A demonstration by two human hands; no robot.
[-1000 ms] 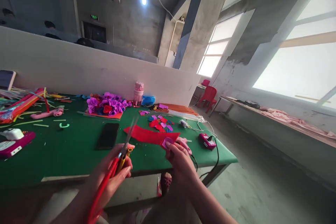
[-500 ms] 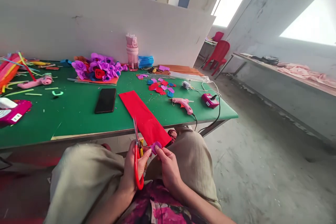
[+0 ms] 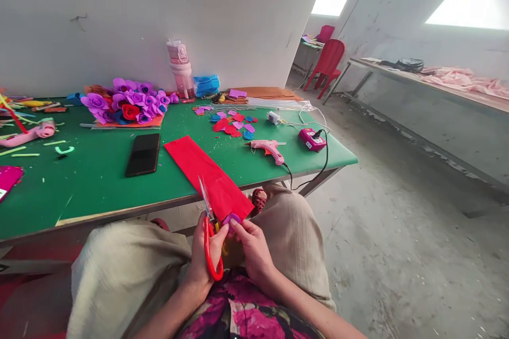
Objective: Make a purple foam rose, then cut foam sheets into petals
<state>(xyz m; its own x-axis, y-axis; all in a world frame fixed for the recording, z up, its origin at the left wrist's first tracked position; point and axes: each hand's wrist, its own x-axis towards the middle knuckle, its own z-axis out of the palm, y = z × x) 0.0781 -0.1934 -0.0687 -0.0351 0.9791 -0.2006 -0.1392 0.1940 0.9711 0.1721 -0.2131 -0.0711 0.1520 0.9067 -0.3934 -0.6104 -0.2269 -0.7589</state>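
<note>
In my left hand (image 3: 202, 257) is a pair of scissors (image 3: 209, 243) with red handles and blades pointing up and away. The thumb and finger of that hand also pinch a small purple paper petal (image 3: 231, 219). My right hand (image 3: 254, 246) is closed on the petal's other side, so both hands grip it over my lap. Just beyond the petal, a long red paper strip (image 3: 209, 172) slants across the table edge, its near end hanging over. Some yellow thing behind the scissors is mostly hidden by my left hand.
The green table (image 3: 99, 180) carries a phone (image 3: 143, 154), a pink glue gun (image 3: 268, 149) with a cord, and scattered paper petals (image 3: 234, 124). Behind stand a purple flower bunch (image 3: 129, 100) and a pink bottle (image 3: 182, 74). A pink socket box (image 3: 312, 139) lies near the right edge.
The head view has turned slightly, so the table things sit further left in the picture. Both hands keep their hold on the purple petal, and the scissors stay in my left hand.
</note>
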